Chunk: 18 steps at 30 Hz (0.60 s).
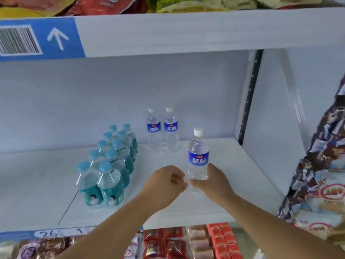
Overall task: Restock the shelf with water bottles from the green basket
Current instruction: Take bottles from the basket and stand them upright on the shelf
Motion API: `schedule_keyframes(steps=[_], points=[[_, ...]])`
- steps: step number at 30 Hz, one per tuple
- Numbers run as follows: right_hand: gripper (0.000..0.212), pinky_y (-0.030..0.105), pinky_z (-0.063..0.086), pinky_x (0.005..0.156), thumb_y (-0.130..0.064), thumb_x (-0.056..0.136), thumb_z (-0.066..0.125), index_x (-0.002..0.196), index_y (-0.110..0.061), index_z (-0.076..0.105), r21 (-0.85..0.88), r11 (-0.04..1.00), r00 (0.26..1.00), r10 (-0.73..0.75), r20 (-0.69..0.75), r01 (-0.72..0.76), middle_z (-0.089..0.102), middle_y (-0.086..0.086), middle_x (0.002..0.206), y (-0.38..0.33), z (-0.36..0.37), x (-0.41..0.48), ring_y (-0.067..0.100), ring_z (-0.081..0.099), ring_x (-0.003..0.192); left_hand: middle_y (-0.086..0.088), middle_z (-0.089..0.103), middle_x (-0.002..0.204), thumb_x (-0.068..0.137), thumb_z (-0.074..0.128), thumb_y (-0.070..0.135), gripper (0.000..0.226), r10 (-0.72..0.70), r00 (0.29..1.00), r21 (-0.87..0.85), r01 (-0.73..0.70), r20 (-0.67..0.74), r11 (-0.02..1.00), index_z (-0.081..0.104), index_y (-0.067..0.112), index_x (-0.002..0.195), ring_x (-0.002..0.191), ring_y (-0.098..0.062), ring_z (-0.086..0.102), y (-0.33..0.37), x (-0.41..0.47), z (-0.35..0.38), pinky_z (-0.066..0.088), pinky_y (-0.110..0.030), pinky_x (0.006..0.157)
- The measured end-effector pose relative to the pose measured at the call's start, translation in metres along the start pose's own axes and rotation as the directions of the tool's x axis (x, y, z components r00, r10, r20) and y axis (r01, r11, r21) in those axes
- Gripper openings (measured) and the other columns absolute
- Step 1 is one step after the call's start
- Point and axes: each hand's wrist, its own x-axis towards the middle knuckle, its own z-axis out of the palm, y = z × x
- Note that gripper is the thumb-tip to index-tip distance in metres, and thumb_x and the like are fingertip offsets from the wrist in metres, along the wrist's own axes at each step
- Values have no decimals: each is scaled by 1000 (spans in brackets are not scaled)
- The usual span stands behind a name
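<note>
A clear water bottle (197, 156) with a blue label and white cap stands upright above the white shelf (233, 184). My right hand (214, 182) grips its lower part. My left hand (164, 186) is beside it on the left, fingers curled into a loose fist, just touching the bottle's base; nothing shows inside it. Two matching blue-label bottles (162, 129) stand side by side at the back of the shelf. The green basket is out of view.
Two rows of teal-capped, teal-labelled bottles (110, 165) run front to back on the shelf's left. An upper shelf edge (205, 30) hangs overhead. Hanging snack bags (317, 165) crowd the right. Red packets (168, 243) fill the shelf below.
</note>
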Motion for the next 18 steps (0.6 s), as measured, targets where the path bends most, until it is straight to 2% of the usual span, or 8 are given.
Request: schedule_keyframes(steps=[2, 4, 7, 10, 15, 18], points=[[47, 32, 57, 77, -51, 62, 80, 98, -27, 64, -9, 1000, 1000, 16, -16, -16, 72, -10, 88, 9, -1, 36, 5, 67, 80, 16, 70, 77, 82, 69, 34, 9, -25, 999, 6, 25, 41, 1000, 69, 35, 91, 63, 1, 62, -13, 11, 11, 54, -21, 62], [53, 37, 58, 81, -54, 58, 79, 99, -24, 64, 10, 1000, 999, 22, -34, -21, 72, -8, 91, 17, -1, 69, 9, 68, 83, 20, 68, 73, 76, 65, 40, 12, -48, 996, -23, 50, 75, 998, 69, 40, 88, 59, -1, 61, -22, 21, 21, 53, -21, 61], [57, 39, 58, 85, -52, 60, 84, 104, -21, 64, 37, 999, 999, 19, -30, -18, 72, -3, 99, 23, 3, 109, 15, 69, 90, 25, 66, 72, 73, 62, 44, 14, -70, 993, 2, 70, 91, 998, 67, 43, 87, 61, 1, 60, -33, 33, 31, 55, -22, 69], [53, 34, 55, 83, -44, 66, 87, 108, -22, 63, 50, 999, 1000, 17, -21, -16, 72, -4, 104, 21, 9, 141, 15, 68, 92, 22, 68, 76, 75, 63, 45, 13, -83, 990, 11, 82, 116, 997, 67, 43, 87, 61, 1, 60, -41, 41, 35, 55, -22, 68], [57, 32, 52, 86, -41, 72, 87, 119, -23, 61, 33, 999, 1000, -18, -9, 19, 71, -2, 113, 21, 19, 182, 19, 68, 101, 23, 67, 80, 74, 60, 47, 11, -103, 992, 72, 98, 74, 993, 64, 45, 84, 75, -2, 65, -46, 67, 33, 58, -27, 78], [59, 33, 51, 88, -37, 74, 86, 123, -21, 58, 20, 1000, 1000, -6, -8, 6, 69, 1, 117, 22, 23, 198, 20, 65, 103, 22, 67, 85, 76, 59, 46, 5, -116, 991, 91, 110, 66, 990, 62, 46, 80, 79, -2, 66, -44, 78, 32, 58, -28, 78]])
